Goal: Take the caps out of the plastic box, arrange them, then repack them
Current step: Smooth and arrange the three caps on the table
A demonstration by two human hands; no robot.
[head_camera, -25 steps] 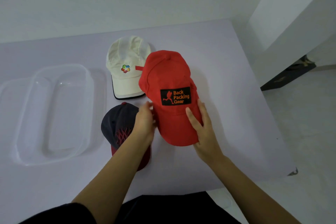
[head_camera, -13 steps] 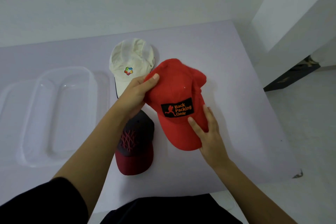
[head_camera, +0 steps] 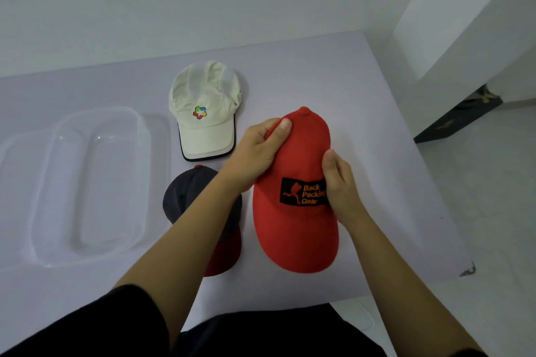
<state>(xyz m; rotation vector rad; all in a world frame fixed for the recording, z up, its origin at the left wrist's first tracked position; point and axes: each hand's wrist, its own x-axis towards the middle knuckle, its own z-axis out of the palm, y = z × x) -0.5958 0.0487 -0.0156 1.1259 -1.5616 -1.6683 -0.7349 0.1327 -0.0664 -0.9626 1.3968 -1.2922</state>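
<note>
Red cap (head_camera: 293, 229) lengthwise, brim toward person, box (head_camera: 87, 182) far left. Left hand (head_camera: 255, 153) pinches crown; right hand (head_camera: 339, 188) grips side.

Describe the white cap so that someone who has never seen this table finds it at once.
On the pale lilac table, look just right of the clear plastic box. The white cap lies there at the far side, beyond the navy cap and the red cap that the left hand and right hand hold. It alone is pale, with a multicoloured logo and a dark-edged brim.
</note>
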